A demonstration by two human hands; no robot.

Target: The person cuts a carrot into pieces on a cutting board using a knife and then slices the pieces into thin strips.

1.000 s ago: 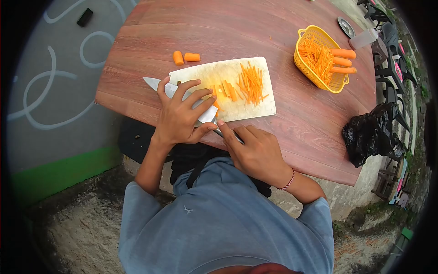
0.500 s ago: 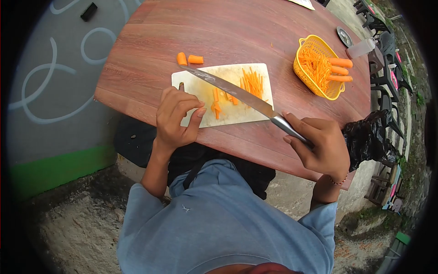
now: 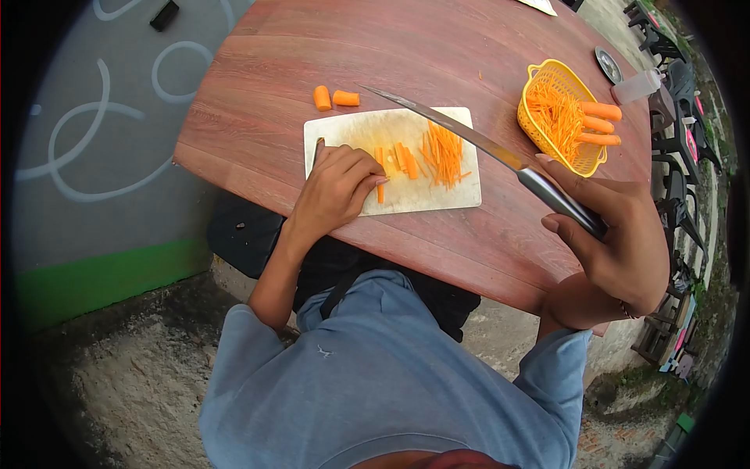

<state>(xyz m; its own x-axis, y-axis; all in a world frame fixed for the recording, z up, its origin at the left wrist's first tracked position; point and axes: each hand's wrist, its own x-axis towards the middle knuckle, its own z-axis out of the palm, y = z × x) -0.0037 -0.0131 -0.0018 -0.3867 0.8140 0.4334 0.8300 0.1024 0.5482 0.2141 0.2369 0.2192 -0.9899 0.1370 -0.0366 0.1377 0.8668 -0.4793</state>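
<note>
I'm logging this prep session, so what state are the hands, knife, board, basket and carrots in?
Long steel knife: raised, not cutting.
Right hand: closed on its handle.
White rectangular board: flat, stained.
Left hand: on the board, fingers bent.
Thin orange carrot shreds: cut, piled together.
Short orange carrot chunks: not shredded.
Yellow plastic basket: upright, holding shreds and long carrots.

Soft daylight falls evenly on my table (image 3: 437, 47), and the shadows there are faint. It gets much darker under it. The knife handle (image 3: 558, 199) has a little shine, and my fingers (image 3: 582, 181) look mostly clear. The picture bends things near the sides, the far chairs (image 3: 681, 78) look a bit fuzzy, and the corners are black
</note>
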